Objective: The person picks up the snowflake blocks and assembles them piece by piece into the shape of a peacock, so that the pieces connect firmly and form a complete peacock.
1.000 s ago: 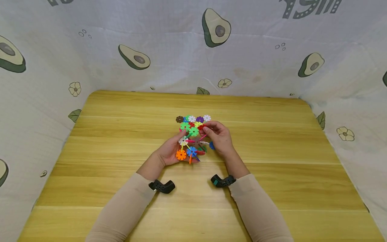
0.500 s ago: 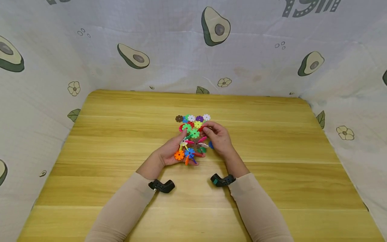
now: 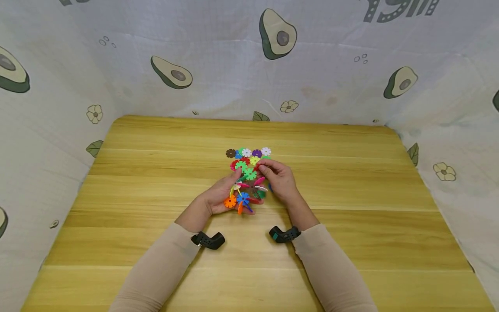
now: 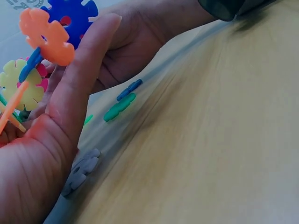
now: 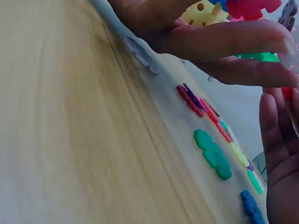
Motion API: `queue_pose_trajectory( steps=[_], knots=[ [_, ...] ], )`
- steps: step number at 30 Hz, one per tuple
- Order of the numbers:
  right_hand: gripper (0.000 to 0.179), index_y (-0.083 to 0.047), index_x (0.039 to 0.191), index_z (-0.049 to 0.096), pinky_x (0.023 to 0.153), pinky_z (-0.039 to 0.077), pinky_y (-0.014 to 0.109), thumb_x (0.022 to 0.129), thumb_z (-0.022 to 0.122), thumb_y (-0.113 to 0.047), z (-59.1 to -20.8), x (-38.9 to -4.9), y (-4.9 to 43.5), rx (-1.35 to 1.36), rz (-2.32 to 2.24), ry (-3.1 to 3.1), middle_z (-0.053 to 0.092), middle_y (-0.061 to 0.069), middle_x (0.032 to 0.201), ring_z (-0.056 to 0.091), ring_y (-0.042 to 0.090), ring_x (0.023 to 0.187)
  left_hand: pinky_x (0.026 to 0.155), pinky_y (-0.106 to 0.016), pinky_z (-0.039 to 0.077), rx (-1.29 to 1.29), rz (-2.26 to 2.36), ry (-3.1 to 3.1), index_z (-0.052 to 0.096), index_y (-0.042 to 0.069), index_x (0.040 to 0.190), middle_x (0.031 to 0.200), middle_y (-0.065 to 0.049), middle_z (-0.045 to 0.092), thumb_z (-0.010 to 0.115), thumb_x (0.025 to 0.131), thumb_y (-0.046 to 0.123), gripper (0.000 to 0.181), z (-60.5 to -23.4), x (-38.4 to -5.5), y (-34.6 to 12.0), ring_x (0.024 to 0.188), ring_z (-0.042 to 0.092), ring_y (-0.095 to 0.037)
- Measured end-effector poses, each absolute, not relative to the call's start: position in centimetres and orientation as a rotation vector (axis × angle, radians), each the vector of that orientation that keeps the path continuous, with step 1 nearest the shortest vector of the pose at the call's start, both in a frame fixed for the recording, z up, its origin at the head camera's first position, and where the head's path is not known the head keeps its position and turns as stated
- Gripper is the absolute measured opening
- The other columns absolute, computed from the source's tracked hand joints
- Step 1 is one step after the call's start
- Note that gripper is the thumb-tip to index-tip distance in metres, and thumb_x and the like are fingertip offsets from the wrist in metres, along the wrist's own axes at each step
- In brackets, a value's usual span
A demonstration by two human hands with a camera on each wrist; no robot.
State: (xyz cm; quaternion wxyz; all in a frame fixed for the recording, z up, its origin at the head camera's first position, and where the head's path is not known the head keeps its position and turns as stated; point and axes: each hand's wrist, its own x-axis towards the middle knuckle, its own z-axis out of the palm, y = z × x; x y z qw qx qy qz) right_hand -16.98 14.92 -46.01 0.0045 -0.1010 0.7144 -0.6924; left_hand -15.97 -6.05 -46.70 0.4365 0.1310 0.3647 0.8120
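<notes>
A cluster of joined, notched plastic discs [image 3: 243,199] rests in my left hand [image 3: 218,195], with the thumb over its upper left side and fingertips showing below it. Orange, blue, pink and light green pieces stick out at various angles. On the far right side of the cluster, my right hand [image 3: 280,178] pinches a small red disc [image 3: 256,166] between thumb and forefinger, close beside a light green disc [image 3: 250,174]. The left wrist view shows an orange disc [image 4: 44,35] and a yellow disc [image 4: 23,84] beyond the left thumb.
Loose discs lie on the wooden table [image 3: 351,182] just beyond the hands, among them a brown disc [image 3: 231,153], a purple disc [image 3: 257,153] and a white disc [image 3: 266,151]. A green disc [image 5: 212,154] lies below the hands. A printed cloth [image 3: 222,43] hangs behind the table.
The cluster has turned a little in my left hand, its lower discs shifting slightly left. My right hand has moved a bit left and nearer, and the red disc now shows more edge-on.
</notes>
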Motion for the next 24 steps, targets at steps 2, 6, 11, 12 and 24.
queue_pose_trajectory(
  steps=[2, 6, 11, 12, 24],
  knots=[
    [0.025, 0.015, 0.118, 0.064, 0.079, 0.061, 0.02, 0.103, 0.058, -0.004, -46.1, -17.1, 15.0, -0.312, -2.152, 2.281, 0.074, -0.01, 0.094, 0.07, 0.006, 0.081, 0.081, -0.053, 0.063, 0.313, 2.028, 0.925, 0.027, 0.009, 0.159, 0.128, -0.018, 0.065, 0.021, 0.108, 0.055, 0.069, -46.6, -16.0, -6.1, 0.107, 0.073, -0.032],
    [0.025, 0.003, 0.123, 0.067, 0.094, 0.059, 0.027, 0.104, 0.058, -0.009, -46.4, -17.5, 15.4, -0.306, -1.965, 2.55, 0.073, 0.009, 0.116, 0.07, 0.016, 0.104, 0.081, -0.053, 0.063, 0.299, 2.048, 0.954, 0.02, 0.005, 0.161, 0.126, -0.013, 0.067, 0.023, 0.109, 0.056, 0.073, -46.5, -16.1, -6.1, 0.106, 0.074, -0.03],
    [0.03, -0.004, 0.132, 0.066, 0.121, 0.039, 0.05, 0.103, 0.057, -0.006, -47.1, -17.9, 15.7, -0.417, -1.3, 2.902, 0.058, 0.014, 0.146, 0.048, 0.034, 0.142, 0.082, -0.049, 0.064, 0.313, 2.079, 0.97, 0.018, 0.005, 0.162, 0.124, -0.006, 0.071, 0.022, 0.109, 0.056, 0.074, -46.5, -16.2, -5.9, 0.107, 0.074, -0.027],
    [0.034, -0.005, 0.135, 0.064, 0.123, 0.034, 0.054, 0.102, 0.058, -0.005, -47.2, -18.0, 15.7, -0.461, -1.153, 2.934, 0.054, 0.013, 0.151, 0.041, 0.036, 0.147, 0.082, -0.049, 0.064, 0.311, 2.086, 0.967, 0.018, 0.007, 0.162, 0.125, -0.005, 0.071, 0.021, 0.11, 0.056, 0.072, -46.5, -16.2, -5.9, 0.107, 0.074, -0.028],
    [0.022, -0.005, 0.118, 0.074, 0.107, 0.052, 0.05, 0.099, 0.067, -0.012, -47.0, -17.9, 15.3, -0.543, -0.951, 3.137, 0.076, 0.013, 0.116, 0.061, 0.035, 0.122, 0.078, -0.046, 0.065, 0.312, 2.125, 0.987, 0.016, 0.001, 0.162, 0.121, -0.004, 0.072, 0.021, 0.11, 0.054, 0.074, -46.5, -16.2, -5.8, 0.103, 0.075, -0.025]
  ],
)
